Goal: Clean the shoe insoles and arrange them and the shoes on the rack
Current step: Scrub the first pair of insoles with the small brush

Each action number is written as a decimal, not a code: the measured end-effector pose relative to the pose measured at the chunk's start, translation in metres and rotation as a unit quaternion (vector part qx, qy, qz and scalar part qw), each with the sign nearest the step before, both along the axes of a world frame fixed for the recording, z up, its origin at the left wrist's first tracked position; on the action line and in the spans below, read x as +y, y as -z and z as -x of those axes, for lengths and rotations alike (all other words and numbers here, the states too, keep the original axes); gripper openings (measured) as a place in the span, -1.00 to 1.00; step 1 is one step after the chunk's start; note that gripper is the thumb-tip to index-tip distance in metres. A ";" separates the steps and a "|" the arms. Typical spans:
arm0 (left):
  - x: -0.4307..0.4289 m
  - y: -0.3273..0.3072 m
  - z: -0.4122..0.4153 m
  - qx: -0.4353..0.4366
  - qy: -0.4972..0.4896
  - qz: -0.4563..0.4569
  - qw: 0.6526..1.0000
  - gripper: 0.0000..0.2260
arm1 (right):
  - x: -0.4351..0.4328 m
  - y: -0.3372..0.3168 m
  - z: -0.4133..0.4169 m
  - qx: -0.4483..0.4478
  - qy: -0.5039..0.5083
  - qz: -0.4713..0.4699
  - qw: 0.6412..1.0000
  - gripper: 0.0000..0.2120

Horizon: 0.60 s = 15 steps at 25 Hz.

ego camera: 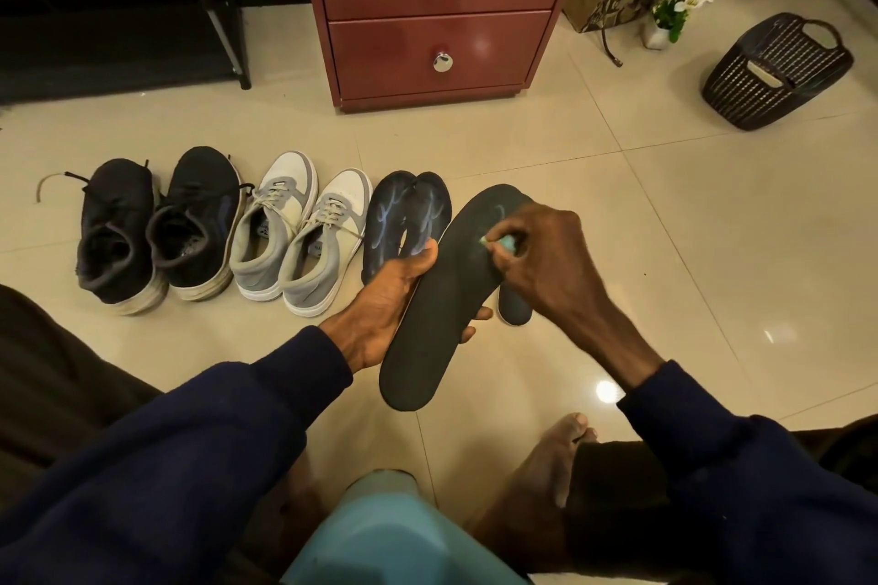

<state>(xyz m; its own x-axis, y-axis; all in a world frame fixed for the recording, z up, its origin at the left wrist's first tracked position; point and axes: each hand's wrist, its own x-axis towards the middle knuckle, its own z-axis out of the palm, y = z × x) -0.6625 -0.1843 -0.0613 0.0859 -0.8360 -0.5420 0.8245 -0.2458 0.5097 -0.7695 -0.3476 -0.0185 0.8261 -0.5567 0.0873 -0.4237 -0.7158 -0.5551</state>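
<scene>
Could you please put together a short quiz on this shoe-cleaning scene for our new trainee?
1. True or false: the right hand is empty.
2. Which pair stands nearest the insole held in the left hand? A the black shoes; B the grey and white sneakers; C the dark shoes with blue markings.
3. How many shoes stand in the row on the floor?
Key: 1 false, its fingers pinch a small green cloth against the insole; 2 C; 3 six.
</scene>
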 end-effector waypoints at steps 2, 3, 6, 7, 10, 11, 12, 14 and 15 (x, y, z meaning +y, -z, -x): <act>0.001 0.001 0.000 -0.004 -0.009 -0.008 1.000 -0.45 | 0.023 -0.003 0.001 0.025 -0.092 -0.080 0.992 -0.95; 0.001 0.001 0.000 -0.008 -0.012 -0.008 1.000 -0.45 | 0.027 -0.005 0.001 0.034 -0.121 -0.091 0.988 -0.96; -0.002 0.000 0.000 -0.002 -0.005 0.006 1.000 -0.44 | 0.004 -0.003 -0.005 0.022 -0.048 0.001 0.999 -0.92; -0.002 0.000 -0.001 0.002 -0.003 0.007 1.000 -0.44 | -0.005 -0.003 -0.005 0.023 -0.008 0.033 0.999 -0.92; 0.000 0.002 -0.002 0.002 0.002 0.004 1.000 -0.43 | -0.001 -0.001 -0.001 0.023 0.007 0.008 1.000 -0.92; 0.001 0.003 -0.002 0.003 0.000 0.004 1.000 -0.44 | 0.010 -0.001 0.000 0.027 -0.038 -0.024 0.999 -0.92; 0.001 0.003 -0.001 0.001 -0.007 0.002 1.000 -0.44 | 0.022 -0.002 0.001 0.039 -0.093 -0.050 0.994 -0.91; 0.000 0.004 -0.001 -0.005 -0.017 -0.001 1.000 -0.45 | 0.032 -0.003 0.002 0.058 -0.167 -0.053 0.983 -0.90; -0.001 0.004 -0.001 0.000 -0.012 0.007 1.000 -0.44 | 0.026 -0.003 0.000 0.051 -0.154 -0.031 0.986 -0.90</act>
